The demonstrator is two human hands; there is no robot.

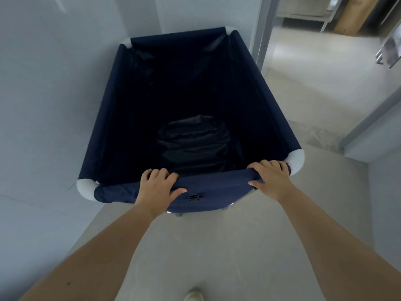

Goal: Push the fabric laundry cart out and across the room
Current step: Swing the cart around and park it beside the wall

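Observation:
A navy fabric laundry cart (217, 187) with white rounded corners stands in front of me, its open top facing the camera. A dark bundle (195, 140) lies at its bottom. My left hand (158, 187) grips the near rim left of a small black buckle (193, 196). My right hand (271, 177) grips the same rim close to the near right corner. Both arms reach forward from the bottom of the view.
A pale wall (43, 105) runs along the cart's left side and behind it. A grey door frame (263, 29) stands just right of the far corner, with an opening onto pale concrete floor (314, 83). Metal furniture legs (325, 22) show beyond. Another wall edge (368, 127) juts in at right.

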